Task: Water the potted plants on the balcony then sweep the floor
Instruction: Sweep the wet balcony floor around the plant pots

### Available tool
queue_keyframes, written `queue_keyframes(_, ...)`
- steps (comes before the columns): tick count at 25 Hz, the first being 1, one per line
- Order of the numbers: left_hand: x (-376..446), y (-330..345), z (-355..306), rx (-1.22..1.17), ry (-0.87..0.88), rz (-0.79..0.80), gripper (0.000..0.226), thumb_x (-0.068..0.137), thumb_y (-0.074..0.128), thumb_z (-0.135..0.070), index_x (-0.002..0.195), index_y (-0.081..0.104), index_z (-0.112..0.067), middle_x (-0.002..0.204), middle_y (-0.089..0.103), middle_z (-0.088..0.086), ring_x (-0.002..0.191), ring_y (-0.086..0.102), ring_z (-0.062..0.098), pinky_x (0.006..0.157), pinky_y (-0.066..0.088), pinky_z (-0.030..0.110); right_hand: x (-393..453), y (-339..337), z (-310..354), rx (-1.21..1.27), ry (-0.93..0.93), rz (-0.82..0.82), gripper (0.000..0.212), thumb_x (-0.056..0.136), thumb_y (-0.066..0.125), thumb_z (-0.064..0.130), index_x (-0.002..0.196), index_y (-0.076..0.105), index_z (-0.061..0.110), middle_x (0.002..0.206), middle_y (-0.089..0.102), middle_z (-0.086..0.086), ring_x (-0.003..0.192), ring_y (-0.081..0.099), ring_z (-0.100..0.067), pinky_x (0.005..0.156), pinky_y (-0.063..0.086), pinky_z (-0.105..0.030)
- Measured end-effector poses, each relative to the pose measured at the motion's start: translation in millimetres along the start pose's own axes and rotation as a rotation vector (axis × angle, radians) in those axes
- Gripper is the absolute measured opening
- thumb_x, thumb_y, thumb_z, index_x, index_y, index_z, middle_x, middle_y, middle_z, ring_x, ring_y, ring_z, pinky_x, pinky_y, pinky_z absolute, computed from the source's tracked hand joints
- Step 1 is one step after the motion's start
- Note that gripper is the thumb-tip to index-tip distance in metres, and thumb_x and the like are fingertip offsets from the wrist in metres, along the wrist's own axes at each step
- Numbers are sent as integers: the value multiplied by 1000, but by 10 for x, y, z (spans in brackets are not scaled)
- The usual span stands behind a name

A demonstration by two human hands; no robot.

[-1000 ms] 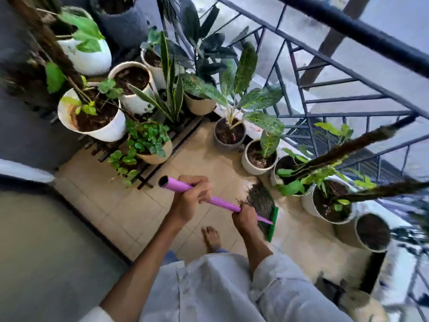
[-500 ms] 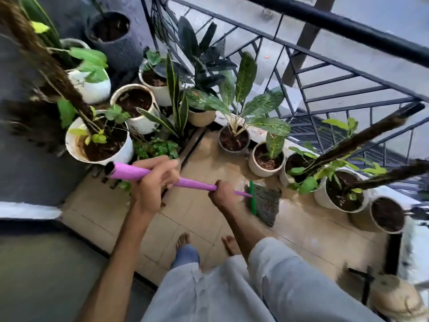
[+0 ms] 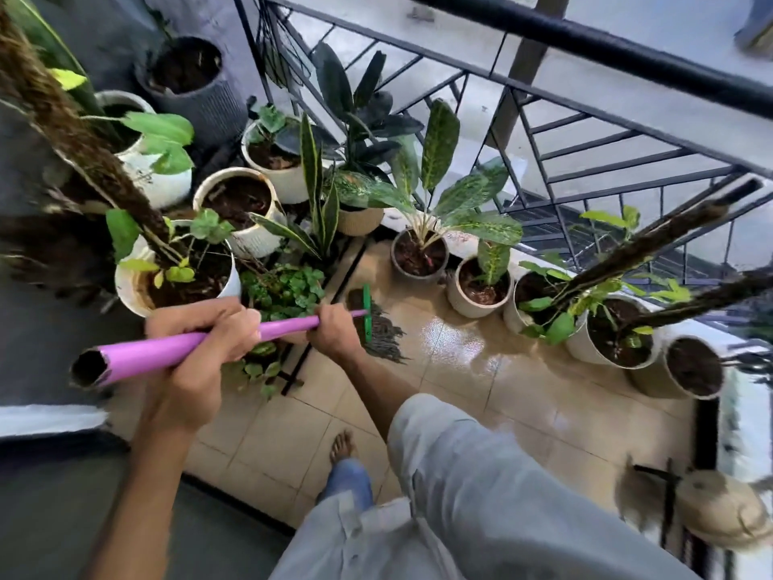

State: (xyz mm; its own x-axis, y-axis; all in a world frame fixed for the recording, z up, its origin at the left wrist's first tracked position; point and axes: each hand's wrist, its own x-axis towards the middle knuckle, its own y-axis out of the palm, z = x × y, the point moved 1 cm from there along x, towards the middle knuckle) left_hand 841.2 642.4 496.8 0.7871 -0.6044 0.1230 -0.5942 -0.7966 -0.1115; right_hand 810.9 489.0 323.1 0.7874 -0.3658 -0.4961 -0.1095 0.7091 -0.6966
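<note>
Head view: purple-handled broom (image 3: 200, 347), dark bristles.

Purple-handled broom (image 3: 200, 347) tilted low, green head and dark bristles on wet tan floor (image 3: 523, 383), beside potted plants (image 3: 422, 228) lining the edge, soil dark.

black metal railing (image 3: 585, 48) behind, bare foot (image 3: 343, 443) on tiles, blurred tan round object (image 3: 719, 508) lower right

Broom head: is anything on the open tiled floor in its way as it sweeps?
Mostly not. The broom head sits on wet tiled floor that is bare in the middle. The black plant rack flanks its left, the row of pots lines the far edge.
</note>
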Motion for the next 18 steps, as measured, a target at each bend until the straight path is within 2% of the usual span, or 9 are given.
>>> queue_keyframes(2,67,199,97,-34,-29,-2,45,91,61,-16,54,52,10,50,34,21,48,31,35,51,25,45,-64,-114,-323,6,33,-17,33,105,53,14,131,61,-5,134,61,-26,126,58,-37,105,40,-45)
queue_keyframes(5,122,836,289,-91,-115,81,45,90,59,-13,51,48,8,49,35,15,49,31,33,51,27,51,-325,-282,-1107,17,160,-18,32,104,52,12,130,62,-3,133,62,-25,127,59,-38,106,45,-46)
queue_keyframes(8,22,1777,561,-162,-202,177,43,88,61,-14,49,45,-5,49,40,1,50,37,23,54,26,50,-716,-501,-2139,36,304,-18,32,104,51,11,132,61,-1,137,61,-23,129,60,-38,109,47,-46)
queue_keyframes(11,-210,2946,775,-204,-277,303,44,88,61,-21,50,40,-15,50,35,3,52,38,19,55,28,47,-1306,-789,-3317,37,439,-7,34,107,49,14,137,61,3,139,61,-20,130,61,-36,110,50,-46)
queue_keyframes(13,-424,3824,801,-198,-308,455,42,89,59,-24,52,40,-19,53,35,0,56,36,22,59,31,50,-1821,-1060,-4143,54,539,-24,33,107,49,13,135,64,3,138,63,-20,130,61,-35,110,50,-45)
queue_keyframes(15,-649,4637,736,-214,-329,549,42,87,60,-21,52,41,-7,54,38,1,57,38,34,63,35,51,-2334,-1314,-4883,62,638,-62,32,106,49,11,131,66,2,136,65,-21,128,63,-35,109,50,-43)
queue_keyframes(17,-820,5252,619,-227,-364,605,44,84,61,-21,55,44,7,55,36,14,63,44,49,72,41,47,-2772,-1510,-5447,68,711,-106,31,106,50,11,129,67,-1,133,67,-21,126,64,-35,107,50,-42)
queue_keyframes(18,-891,5448,571,-233,-386,620,47,84,62,-23,57,45,12,56,36,19,66,46,49,76,42,44,-2937,-1575,-5631,85,736,-132,31,106,50,11,128,66,-2,133,67,-22,125,64,-34,106,50,-41)
